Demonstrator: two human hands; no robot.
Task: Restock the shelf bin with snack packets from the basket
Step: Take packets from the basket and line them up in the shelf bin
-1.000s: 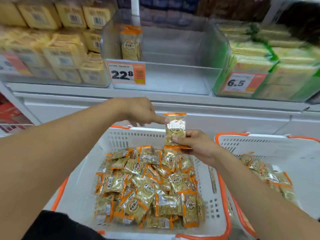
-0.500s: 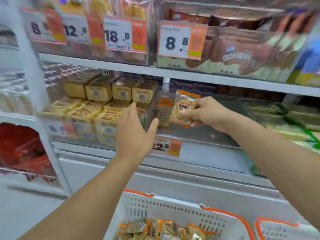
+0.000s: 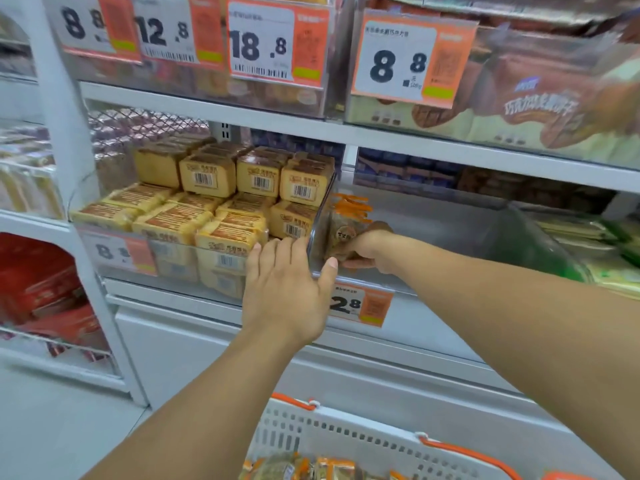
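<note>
The clear shelf bin is sitting right of the yellow boxes. The white basket is standing below it. At the bin's front left corner, the left hand is pressing flat, fingers straight. Inside that corner, the right hand is gripping a snack packet.

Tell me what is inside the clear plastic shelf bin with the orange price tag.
Inside the clear plastic shelf bin, orange-edged snack packets stand against its left wall, with the right hand gripping one. The rest looks bare. The left hand covers its front corner.
</note>
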